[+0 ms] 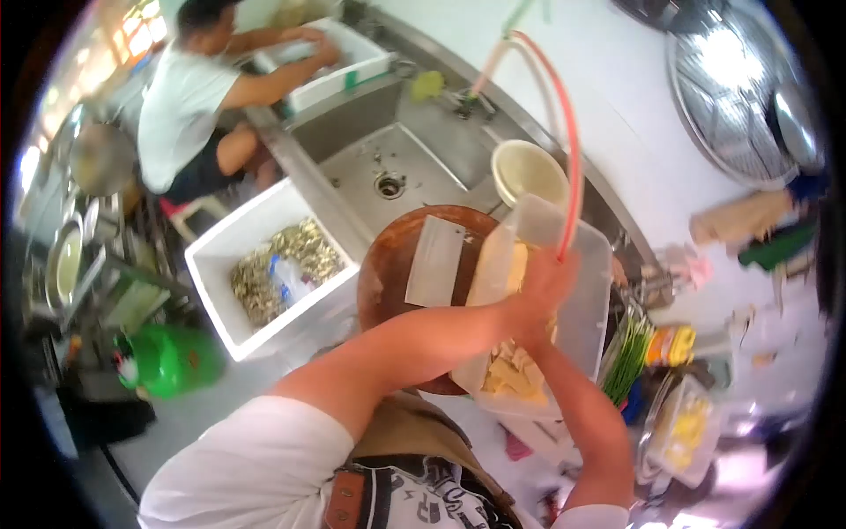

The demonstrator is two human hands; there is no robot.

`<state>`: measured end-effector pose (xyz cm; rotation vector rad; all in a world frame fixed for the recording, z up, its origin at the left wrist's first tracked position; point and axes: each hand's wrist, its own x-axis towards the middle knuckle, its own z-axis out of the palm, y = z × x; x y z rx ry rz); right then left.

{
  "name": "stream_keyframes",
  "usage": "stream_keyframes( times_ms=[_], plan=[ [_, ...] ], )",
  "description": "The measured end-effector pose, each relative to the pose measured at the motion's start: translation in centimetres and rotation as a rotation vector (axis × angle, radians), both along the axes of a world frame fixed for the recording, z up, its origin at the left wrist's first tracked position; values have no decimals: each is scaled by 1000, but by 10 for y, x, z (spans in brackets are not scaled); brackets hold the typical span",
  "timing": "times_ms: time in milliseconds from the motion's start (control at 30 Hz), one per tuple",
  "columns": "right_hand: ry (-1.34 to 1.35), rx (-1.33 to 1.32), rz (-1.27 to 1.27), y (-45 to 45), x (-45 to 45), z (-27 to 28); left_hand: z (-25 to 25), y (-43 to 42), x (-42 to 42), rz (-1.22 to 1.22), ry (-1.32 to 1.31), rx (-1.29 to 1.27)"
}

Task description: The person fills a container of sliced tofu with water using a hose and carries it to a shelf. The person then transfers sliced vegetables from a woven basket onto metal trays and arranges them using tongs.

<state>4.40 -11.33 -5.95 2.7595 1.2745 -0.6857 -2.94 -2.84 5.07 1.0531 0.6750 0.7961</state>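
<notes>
The plastic tub [589,304] (cloudy, see-through) holds pale yellow pieces [513,374].

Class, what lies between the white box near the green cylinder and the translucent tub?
In the head view, a round brown board lies between the white box and the translucent tub, bearing a pale rectangular piece.

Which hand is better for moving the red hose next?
Left, probably: the left hand seems to be at the lower end of the red hose, while the right hand, over the plastic tub, is partly hidden.
</notes>
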Motion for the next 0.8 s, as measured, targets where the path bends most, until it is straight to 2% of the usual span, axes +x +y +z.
stream_keyframes(
  times_ms=[100, 167, 200, 267, 333, 367, 400, 433, 467, 600, 633, 800],
  plan=[
    [25, -21, 199, 12, -13, 5, 9, 6, -8, 9, 80, -2],
    [77, -54, 358, 10, -21, 18, -15, 10, -1, -160, -47, -10],
    [126, -90, 447, 8, -25, 27, -42, 5, 26, -222, -87, -159],
    [213, -195, 604, -2, -31, 53, -74, -17, 65, -109, -590, -241],
    [171, -130, 738, -28, -44, 80, -37, -7, 40, -106, -257, -162],
    [62, 28, 814, -46, -52, 80, -18, -1, 28, -120, -96, -127],
    [-66, 187, 874, -62, -61, 80, -5, -4, 18, 34, 143, 140],
    [59, -46, 830, -74, -43, 66, 1, -4, 8, 3, 120, 105],
    [-27, -244, 901, -65, -38, 57, 5, -2, 1, -36, 91, 71],
    [-72, -259, 873, -38, -13, 36, -8, -3, 17, -80, 79, -36],
    [-84, -257, 868, -32, -8, 34, -12, -5, 48, -108, 287, -24],
    [-136, -263, 846, -13, 13, 21, -7, -5, 4, -41, 64, 42]
  ],
)
